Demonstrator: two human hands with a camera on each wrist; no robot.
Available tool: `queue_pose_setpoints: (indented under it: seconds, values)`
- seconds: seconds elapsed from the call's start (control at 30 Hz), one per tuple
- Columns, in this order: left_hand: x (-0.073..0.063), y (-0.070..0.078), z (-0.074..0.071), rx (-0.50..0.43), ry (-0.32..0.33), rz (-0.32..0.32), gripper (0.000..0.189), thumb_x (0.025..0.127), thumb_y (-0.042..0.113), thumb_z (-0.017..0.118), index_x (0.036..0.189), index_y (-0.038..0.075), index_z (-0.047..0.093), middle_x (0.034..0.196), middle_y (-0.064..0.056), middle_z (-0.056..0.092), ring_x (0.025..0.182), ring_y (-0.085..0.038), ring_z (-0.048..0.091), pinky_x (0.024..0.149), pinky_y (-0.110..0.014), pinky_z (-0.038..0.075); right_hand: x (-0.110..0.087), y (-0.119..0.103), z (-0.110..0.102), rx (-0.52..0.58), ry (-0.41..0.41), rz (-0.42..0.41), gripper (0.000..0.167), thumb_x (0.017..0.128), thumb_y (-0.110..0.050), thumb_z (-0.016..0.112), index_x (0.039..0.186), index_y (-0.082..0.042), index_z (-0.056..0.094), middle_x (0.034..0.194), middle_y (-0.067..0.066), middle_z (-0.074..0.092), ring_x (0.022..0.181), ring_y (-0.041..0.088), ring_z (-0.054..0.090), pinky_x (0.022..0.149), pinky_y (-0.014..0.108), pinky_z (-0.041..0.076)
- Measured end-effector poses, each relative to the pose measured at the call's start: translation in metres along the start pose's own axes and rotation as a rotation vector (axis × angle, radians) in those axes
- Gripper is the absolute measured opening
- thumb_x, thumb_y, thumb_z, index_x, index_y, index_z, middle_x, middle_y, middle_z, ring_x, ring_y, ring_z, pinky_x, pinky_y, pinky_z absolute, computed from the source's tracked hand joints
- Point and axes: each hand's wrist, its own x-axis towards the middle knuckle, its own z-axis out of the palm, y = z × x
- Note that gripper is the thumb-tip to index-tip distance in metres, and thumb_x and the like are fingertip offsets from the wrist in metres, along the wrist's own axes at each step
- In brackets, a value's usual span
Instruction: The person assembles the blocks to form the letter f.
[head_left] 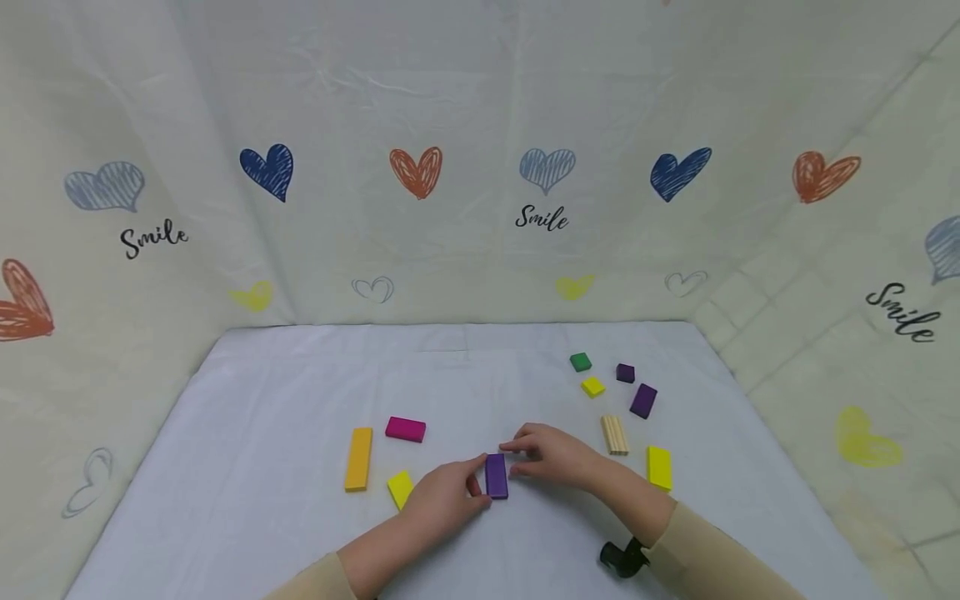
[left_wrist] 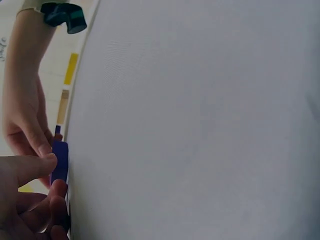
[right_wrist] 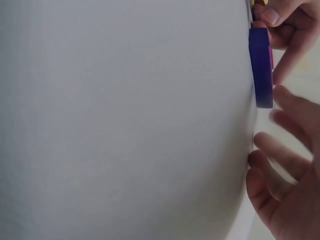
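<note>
A purple rectangular block (head_left: 497,477) lies on the white cloth between the two hands. My left hand (head_left: 444,498) reaches it from the left. Its thumb and index finger are bent around the block's near and far ends, pinching it. On the other side, my right hand (head_left: 557,455) hovers beside the block with fingers loosely spread and nothing in them. The right wrist view shows the right fingertips (right_wrist: 282,95) close to the purple block (right_wrist: 261,67); whether they touch it I cannot tell. A yellow block (head_left: 401,488) lies partly hidden behind the left hand.
On the left lie an orange block (head_left: 358,459) and a magenta block (head_left: 406,429). To the right are a ribbed wooden piece (head_left: 615,435), a yellow block (head_left: 659,467), a dark purple block (head_left: 643,401), and small green (head_left: 581,362), yellow and purple blocks. A black wrist device (head_left: 624,558) sits at the right sleeve.
</note>
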Motion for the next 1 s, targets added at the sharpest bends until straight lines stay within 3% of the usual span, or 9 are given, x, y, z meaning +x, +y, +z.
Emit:
queue_pose_setpoints:
  seconds: [0.23, 0.63, 1.0]
  values:
    - [-0.0003, -0.0003, -0.0003, -0.016, 0.007, -0.001, 0.064, 0.085, 0.031, 0.079, 0.143, 0.019, 0.055, 0.072, 0.009, 0.054, 0.061, -0.011, 0.048, 0.053, -0.023, 0.038, -0.0007, 0.0034, 0.0031, -0.025, 0.021, -0.040, 0.034, 0.089, -0.030, 0.075, 0.121, -0.021, 0.073, 0.101, -0.010, 0.061, 0.088, 0.008, 0.054, 0.080, 0.026, 0.050]
    - [-0.0002, -0.0013, 0.0001, -0.013, 0.029, 0.007, 0.064, 0.085, 0.031, 0.079, 0.143, 0.017, 0.055, 0.071, 0.010, 0.054, 0.061, -0.011, 0.049, 0.054, -0.023, 0.038, 0.0004, -0.0022, 0.0048, -0.078, 0.037, -0.030, 0.034, 0.089, -0.031, 0.075, 0.122, -0.022, 0.073, 0.101, -0.009, 0.062, 0.088, 0.010, 0.054, 0.078, 0.025, 0.050]
    - [0.0011, -0.0029, 0.0036, -0.006, 0.035, 0.018, 0.065, 0.084, 0.031, 0.079, 0.144, 0.022, 0.055, 0.071, 0.010, 0.054, 0.060, -0.011, 0.047, 0.053, -0.022, 0.038, -0.0055, 0.0004, 0.0026, -0.056, 0.059, -0.036, 0.036, 0.088, -0.029, 0.076, 0.123, -0.021, 0.072, 0.102, -0.008, 0.063, 0.087, 0.010, 0.055, 0.078, 0.026, 0.050]
